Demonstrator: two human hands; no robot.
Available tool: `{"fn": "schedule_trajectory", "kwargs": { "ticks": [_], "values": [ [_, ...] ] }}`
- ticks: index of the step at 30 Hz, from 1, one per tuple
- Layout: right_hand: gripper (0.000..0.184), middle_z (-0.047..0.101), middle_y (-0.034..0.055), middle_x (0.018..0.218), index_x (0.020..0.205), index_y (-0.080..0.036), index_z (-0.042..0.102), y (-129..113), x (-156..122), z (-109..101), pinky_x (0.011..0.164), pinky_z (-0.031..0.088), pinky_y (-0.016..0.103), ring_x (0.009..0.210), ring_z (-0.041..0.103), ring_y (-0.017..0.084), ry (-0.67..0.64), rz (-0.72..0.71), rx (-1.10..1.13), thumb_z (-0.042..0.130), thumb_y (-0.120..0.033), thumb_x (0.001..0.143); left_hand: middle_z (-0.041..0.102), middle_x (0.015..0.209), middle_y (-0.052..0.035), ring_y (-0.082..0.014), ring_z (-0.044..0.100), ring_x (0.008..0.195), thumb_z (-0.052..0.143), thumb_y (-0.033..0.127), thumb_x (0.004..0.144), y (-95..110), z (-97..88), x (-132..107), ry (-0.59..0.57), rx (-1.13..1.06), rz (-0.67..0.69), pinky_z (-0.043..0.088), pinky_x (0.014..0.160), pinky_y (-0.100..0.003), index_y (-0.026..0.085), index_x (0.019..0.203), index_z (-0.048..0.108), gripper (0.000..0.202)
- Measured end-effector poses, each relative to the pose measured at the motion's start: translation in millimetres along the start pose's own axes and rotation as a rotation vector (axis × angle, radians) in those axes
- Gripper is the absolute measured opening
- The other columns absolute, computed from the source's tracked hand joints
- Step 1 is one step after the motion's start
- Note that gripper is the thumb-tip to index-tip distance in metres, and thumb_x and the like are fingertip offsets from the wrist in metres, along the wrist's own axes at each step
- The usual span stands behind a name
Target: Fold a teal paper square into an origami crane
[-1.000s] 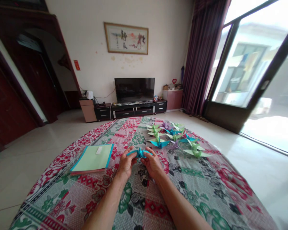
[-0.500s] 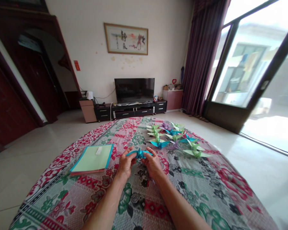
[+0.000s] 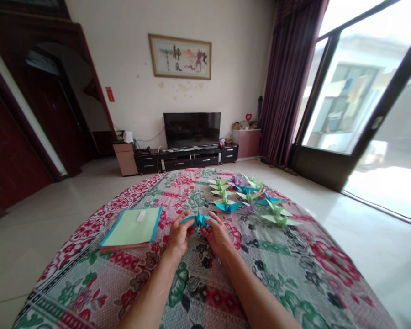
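A blue paper crane (image 3: pixel 199 220) is held between my two hands, over the middle of the patterned tablecloth. My left hand (image 3: pixel 181 230) pinches its left wing between thumb and fingers. On the other side, my right hand (image 3: pixel 218 232) grips the right wing the same way. The crane's body points up between them. Just beyond my right hand stand several folded cranes in rows: a blue crane (image 3: pixel 228 206) is nearest, with a light green crane (image 3: pixel 280 215) farther right and a purple crane (image 3: pixel 249 208) between them.
To the left lies a stack of square paper (image 3: pixel 132 226), light green over blue, with a small white piece (image 3: pixel 140 215) on top. The round table's tablecloth (image 3: pixel 123 292) has flowers. Beyond are a television (image 3: pixel 192 130) on a low cabinet and a glass door (image 3: pixel 342 100) at right.
The right wing end has shifted slightly in my right hand's fingers, and the crane's middle shows a little more upright. Both hands stay in almost the same place.
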State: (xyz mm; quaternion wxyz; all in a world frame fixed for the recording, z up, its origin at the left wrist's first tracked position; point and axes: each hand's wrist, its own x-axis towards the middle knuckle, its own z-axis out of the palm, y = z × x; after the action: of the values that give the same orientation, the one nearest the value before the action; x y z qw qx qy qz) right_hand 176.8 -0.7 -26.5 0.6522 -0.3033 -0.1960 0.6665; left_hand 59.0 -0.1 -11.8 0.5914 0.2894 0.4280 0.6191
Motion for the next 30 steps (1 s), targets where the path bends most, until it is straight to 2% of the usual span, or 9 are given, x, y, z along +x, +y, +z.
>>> {"fn": "schedule_trajectory", "kwargs": {
  "ticks": [30],
  "values": [
    [0.052, 0.063, -0.0052, 0.064, 0.101, -0.021, 0.05, 0.7, 2.1, -2.6, 0.054, 0.048, 0.022, 0.051, 0.058, 0.009, 0.003, 0.009, 0.02, 0.074, -0.019, 0.055, 0.062, 0.061, 0.0026, -0.0074, 0.055, 0.045, 0.069, 0.01, 0.061, -4.4, -3.3, 5.5, -0.004, -0.019, -0.003, 0.04, 0.041, -0.016, 0.015, 0.106, 0.056, 0.047]
  ]
}}
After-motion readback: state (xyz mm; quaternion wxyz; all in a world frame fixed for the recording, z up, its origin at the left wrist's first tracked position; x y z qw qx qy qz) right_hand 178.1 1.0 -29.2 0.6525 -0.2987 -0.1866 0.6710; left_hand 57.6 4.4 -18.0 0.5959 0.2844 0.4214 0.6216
